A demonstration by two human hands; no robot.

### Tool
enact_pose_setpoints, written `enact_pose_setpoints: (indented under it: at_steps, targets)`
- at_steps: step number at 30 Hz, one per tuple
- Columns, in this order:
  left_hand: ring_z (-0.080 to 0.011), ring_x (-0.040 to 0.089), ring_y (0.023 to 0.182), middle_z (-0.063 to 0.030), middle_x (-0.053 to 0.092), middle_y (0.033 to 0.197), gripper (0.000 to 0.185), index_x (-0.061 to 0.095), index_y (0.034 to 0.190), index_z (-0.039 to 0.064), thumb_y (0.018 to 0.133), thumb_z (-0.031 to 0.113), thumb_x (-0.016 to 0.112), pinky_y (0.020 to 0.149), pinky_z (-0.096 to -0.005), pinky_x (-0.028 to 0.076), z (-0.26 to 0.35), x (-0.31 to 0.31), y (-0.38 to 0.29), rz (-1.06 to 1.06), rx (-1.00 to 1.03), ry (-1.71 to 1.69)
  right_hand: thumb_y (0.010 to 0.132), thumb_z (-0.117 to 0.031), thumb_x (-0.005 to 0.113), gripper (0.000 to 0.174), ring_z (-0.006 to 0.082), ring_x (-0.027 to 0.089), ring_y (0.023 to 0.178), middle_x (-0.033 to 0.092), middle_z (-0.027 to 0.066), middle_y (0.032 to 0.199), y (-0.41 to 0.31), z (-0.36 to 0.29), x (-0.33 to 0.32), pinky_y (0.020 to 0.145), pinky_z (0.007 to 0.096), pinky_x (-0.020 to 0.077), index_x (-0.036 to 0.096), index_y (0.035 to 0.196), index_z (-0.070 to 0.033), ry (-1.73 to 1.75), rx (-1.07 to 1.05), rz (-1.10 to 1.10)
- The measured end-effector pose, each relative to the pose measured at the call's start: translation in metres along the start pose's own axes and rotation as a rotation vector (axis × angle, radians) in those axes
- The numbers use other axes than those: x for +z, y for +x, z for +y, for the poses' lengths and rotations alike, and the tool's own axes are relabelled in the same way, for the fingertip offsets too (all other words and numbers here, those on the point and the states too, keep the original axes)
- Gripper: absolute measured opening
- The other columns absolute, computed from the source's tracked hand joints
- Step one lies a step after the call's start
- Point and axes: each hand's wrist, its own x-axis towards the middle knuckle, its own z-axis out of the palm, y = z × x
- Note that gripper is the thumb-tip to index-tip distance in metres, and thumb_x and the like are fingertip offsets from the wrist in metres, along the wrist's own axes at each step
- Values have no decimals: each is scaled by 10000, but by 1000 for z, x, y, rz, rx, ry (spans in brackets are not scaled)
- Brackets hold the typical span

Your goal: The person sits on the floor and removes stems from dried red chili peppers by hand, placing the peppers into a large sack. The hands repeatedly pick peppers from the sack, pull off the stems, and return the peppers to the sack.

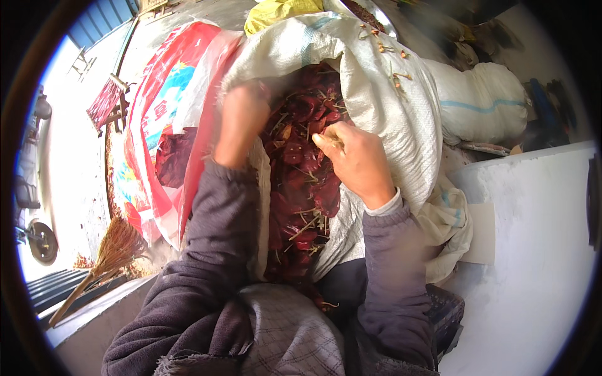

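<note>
Dried red chillies (pixel 301 160), many with pale stems, fill the mouth of a white woven sack (pixel 385 108) before me. My left hand (pixel 242 122) is blurred at the left rim of the opening. Its fingers reach into shadow beside a dark red piece, and their grip is unclear. Above the chillies, my right hand (pixel 357 160) is curled, with thumb and forefinger pinched together. A small pale piece (pixel 336 141), perhaps a stem bit, shows between them. More chillies lie in a red and white printed plastic bag (pixel 218 89), left of the sack.
A straw broom (pixel 115 244) leans at the lower left. Another full white sack (pixel 479 103) lies at the right, behind a pale ledge (pixel 536 225). A yellow bag (pixel 282 14) and a metal basin (pixel 388 23) stand beyond. Loose stems (pixel 400 82) cling to the sack.
</note>
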Motion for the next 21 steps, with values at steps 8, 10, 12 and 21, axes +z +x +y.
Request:
enact_pose_setpoints:
  at_steps: [8, 10, 12, 21]
  targets:
    - [-246, 660, 725, -140, 709, 801, 242, 750, 1066, 39, 949, 234, 670, 682, -378, 514, -7, -15, 24, 149, -84, -290, 871, -112, 606, 118, 483, 669, 886, 699, 242, 863, 123, 18, 104, 748, 563, 537, 670, 841, -18, -254, -167, 39]
    - [-135, 639, 655, -63, 707, 741, 225, 750, 1074, 38, 946, 218, 707, 631, -316, 503, -4, -17, 24, 160, -73, -302, 881, -146, 608, 162, 439, 715, 897, 729, 242, 921, 147, 23, 134, 768, 528, 578, 730, 868, -39, -262, -4, -74]
    - [-110, 637, 682, -46, 706, 754, 226, 751, 1073, 32, 936, 211, 730, 654, -294, 506, -1, -19, 24, 110, -79, -317, 899, -170, 615, 189, 429, 726, 930, 739, 239, 970, 155, 24, 149, 823, 517, 587, 757, 937, -51, -235, 78, -151]
    - [-81, 520, 676, -20, 634, 810, 208, 707, 1099, -9, 943, 125, 737, 581, -232, 405, 28, -30, 1, -112, -255, -1161, 900, -294, 748, 250, 387, 694, 814, 714, 192, 917, 59, 23, 45, 706, 436, 523, 762, 962, -52, 54, 30, 175]
